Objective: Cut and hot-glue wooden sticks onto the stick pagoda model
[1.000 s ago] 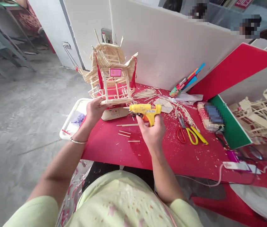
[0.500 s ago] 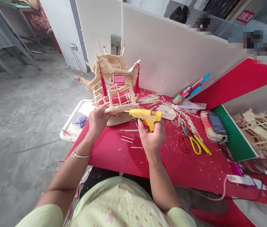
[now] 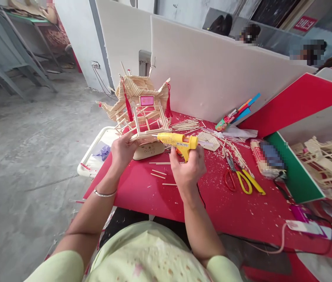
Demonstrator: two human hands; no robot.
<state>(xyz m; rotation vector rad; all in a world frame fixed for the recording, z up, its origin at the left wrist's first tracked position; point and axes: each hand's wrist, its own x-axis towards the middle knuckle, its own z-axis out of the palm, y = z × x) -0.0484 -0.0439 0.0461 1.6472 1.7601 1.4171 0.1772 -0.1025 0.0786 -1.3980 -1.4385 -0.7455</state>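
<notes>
A person's left hand (image 3: 121,152) keeps its grip closed on the base of one stick house (image 3: 136,86), held over the red tabletop (image 3: 151,196). The right hand's (image 3: 190,166) grip is wrapped around one glue gun (image 3: 173,139), now farther in along that base than a second ago. Two tassels (image 3: 129,109) and one pink sign (image 3: 147,100) mark the front; three short sticks (image 3: 159,171) lie nearer the person.

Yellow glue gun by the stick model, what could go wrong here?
The glue gun points toward the left hand; if it's hot, a slip might burn skin. That hand grips the stick model by its base edge, so a thin stick could snap. The black cord near the right hand might snag.
</notes>
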